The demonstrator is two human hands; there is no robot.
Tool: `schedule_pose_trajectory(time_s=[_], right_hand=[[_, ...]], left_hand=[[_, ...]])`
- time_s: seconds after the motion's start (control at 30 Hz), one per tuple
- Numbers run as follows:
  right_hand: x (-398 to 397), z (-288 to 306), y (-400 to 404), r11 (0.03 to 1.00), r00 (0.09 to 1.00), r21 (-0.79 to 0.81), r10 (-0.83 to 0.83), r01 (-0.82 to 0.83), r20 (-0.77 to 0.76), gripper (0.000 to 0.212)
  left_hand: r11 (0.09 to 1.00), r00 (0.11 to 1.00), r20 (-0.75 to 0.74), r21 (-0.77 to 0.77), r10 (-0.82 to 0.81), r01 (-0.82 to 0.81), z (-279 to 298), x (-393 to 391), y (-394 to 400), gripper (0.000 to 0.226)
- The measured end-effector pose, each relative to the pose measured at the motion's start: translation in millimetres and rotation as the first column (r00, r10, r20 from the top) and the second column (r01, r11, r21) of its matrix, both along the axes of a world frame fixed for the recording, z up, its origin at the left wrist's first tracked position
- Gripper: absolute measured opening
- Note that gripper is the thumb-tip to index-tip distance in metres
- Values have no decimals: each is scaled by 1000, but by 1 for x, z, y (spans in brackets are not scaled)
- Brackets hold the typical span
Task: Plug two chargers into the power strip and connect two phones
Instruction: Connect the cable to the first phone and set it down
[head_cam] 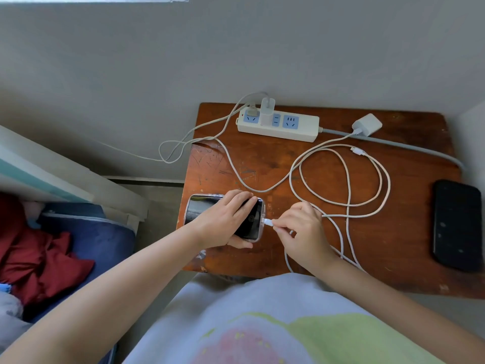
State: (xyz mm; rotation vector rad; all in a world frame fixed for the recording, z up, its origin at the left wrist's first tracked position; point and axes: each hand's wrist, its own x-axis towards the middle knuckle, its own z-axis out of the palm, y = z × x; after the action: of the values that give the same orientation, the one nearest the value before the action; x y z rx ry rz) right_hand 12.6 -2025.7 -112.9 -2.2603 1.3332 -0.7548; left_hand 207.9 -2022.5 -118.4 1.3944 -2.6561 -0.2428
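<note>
At the top centre a white power strip [278,125] carries one upright white charger [267,111] — the second charger [367,124] lies unplugged at its right — a clear-cased phone [225,217] lies centre, a black phone [456,225] far right.

A bedroom: bedding [86,248] beside a scratched wooden table [393,245].

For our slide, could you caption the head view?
Left hand holds phone while right hand inserts cable plug.

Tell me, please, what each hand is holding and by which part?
The left hand grips the clear-cased phone across its right end. The right hand pinches the white cable's connector at the phone's port.
</note>
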Motion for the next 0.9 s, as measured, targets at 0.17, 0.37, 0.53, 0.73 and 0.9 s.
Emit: schedule_pose_trajectory(time_s=[0.17,0.37,0.53,0.73,0.9], right_hand=[[0,2,-2,999,999,-30,33,-34,-24,4],[0,-7,7,1000,1000,-25,4,-5,-25,4],[-4,-9,8,997,999,66,50,-48,-17,4],[-5,-5,10,815,971,579,123,19,-205,42],[-13,-3,-3,906,932,417,84,76,-352,34]], left_hand=[[997,999,39,73,-22,19,4,-4,4,91],[992,988,129,111,-80,66,6,-8,4,92],[986,975,176,117,-137,118,6,-9,2,95],[933,877,394,330,-276,145,11,-12,-10,87],[888,821,497,459,-281,26,18,-9,-19,87]])
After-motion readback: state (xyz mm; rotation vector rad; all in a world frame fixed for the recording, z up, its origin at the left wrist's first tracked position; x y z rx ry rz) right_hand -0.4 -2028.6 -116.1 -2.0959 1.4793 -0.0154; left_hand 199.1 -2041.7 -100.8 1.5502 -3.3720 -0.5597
